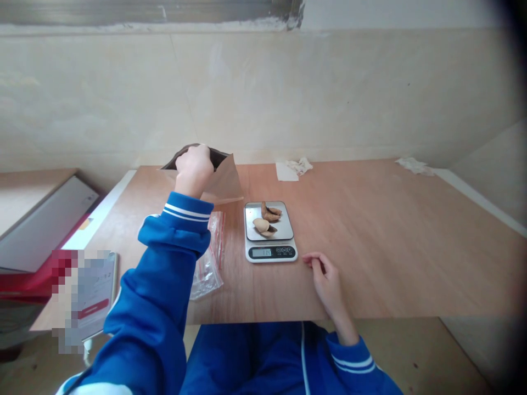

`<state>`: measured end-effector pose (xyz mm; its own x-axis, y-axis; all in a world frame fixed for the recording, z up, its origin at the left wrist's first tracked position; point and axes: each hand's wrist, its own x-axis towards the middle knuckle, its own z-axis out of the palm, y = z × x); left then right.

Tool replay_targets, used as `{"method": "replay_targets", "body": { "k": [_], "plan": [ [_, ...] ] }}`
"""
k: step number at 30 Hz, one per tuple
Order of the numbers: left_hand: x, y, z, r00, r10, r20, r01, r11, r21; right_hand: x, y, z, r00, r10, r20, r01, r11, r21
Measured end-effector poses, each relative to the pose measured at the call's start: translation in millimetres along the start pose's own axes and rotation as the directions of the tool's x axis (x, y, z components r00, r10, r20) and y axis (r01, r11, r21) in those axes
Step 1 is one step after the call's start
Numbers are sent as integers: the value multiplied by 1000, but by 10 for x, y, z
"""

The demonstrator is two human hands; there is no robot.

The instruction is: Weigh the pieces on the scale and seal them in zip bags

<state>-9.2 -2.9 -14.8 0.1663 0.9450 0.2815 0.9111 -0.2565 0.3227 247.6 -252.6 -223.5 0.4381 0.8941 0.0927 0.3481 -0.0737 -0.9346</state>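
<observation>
Plywood table (370, 230) under you, pale wall behind. Your left hand (193, 169) is curled at the mouth of the brown paper bag (224, 181) — fingers hidden inside. Your right hand (325, 277) rests loosely curled, holding nothing, just beside the scale (270, 233) — nuts (265, 218) lie on its tray. A clear plastic bag (209, 258) sits left of it.

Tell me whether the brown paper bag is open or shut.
Open. The paper bag stands upright on the table, its dark mouth gaping, with the left hand at that opening.
</observation>
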Motion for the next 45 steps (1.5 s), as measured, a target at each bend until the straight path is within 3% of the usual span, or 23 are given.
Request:
{"method": "replay_targets", "body": {
  "k": [9,13,16,18,21,24,27,30,35,39,42,45],
  "plan": [
    [-223,232,-262,970,-57,-236,13,983,-185,-4,-38,-8,1000,-4,-10,4,1000,-16],
    [-378,317,-404,866,-20,-500,-137,952,-274,-21,-76,-22,1000,-11,-20,11,1000,17],
    [-597,404,-357,801,-9,-599,-262,894,-364,-37,-212,35,997,-33,-69,38,996,78],
    [-810,510,-201,847,-38,-530,-281,814,-508,-39,-389,127,993,-71,-89,81,991,110],
    [-1175,692,172,964,64,-259,-243,609,-755,-8,-738,306,985,-166,-41,171,959,224],
    [-1485,806,532,980,195,-48,-126,411,-903,66,-1038,451,974,-226,13,203,895,397],
    [-1666,816,730,983,179,45,-21,351,-936,145,-1150,516,979,-198,47,158,886,437],
    [-1742,738,801,990,129,60,2,407,-914,200,-1063,531,989,-134,56,99,903,418],
    [-1818,476,842,1000,20,19,2,621,-784,328,-719,499,999,-41,-35,52,902,429],
    [-1879,200,814,996,-58,-69,-2,753,-658,529,-500,404,995,-83,-47,91,967,238],
    [-1918,12,778,980,-132,-152,45,879,-475,662,-426,354,995,-95,-29,98,987,131],
    [-1964,-120,783,956,-231,-178,185,952,-243,748,-386,367,996,-86,-22,88,986,139]
  ]
}}
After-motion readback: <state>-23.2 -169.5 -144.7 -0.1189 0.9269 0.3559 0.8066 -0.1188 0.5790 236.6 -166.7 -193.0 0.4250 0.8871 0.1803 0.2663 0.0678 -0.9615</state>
